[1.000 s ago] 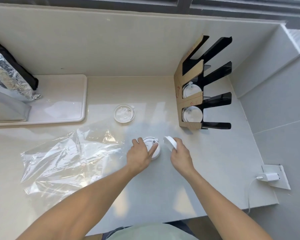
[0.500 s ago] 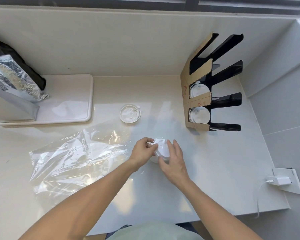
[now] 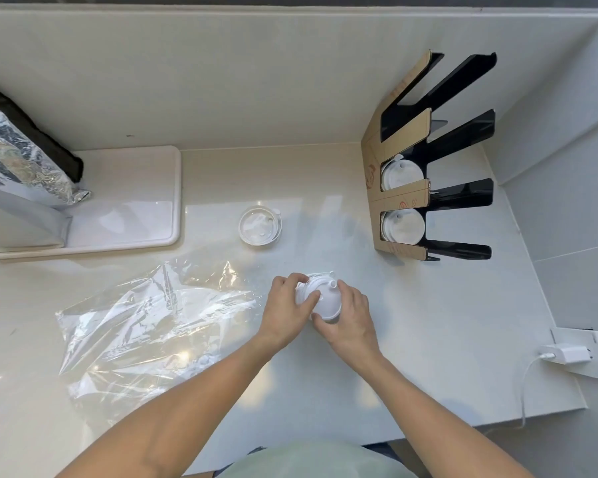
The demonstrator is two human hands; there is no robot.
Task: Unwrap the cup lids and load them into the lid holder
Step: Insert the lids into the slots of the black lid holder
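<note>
A small stack of white cup lids (image 3: 321, 296) is held between both hands over the middle of the counter. My left hand (image 3: 283, 312) grips its left side and my right hand (image 3: 351, 319) cups its right and lower edge. One more white lid (image 3: 259, 225) lies flat on the counter behind them. The black and cardboard lid holder (image 3: 425, 157) stands at the back right, with white lids showing in its two nearer slots. The empty clear plastic wrap (image 3: 152, 322) lies crumpled to the left of my hands.
A white tray (image 3: 145, 201) sits at the back left with a foil bag (image 3: 18, 160) leaning over it. A wall socket with a white charger (image 3: 567, 353) and cable is at the counter's right edge. Walls close the back and right sides.
My two hands came together: the right hand brought its lid onto the lids under the left hand, and both now hold the stack. The camera also shifted slightly.
</note>
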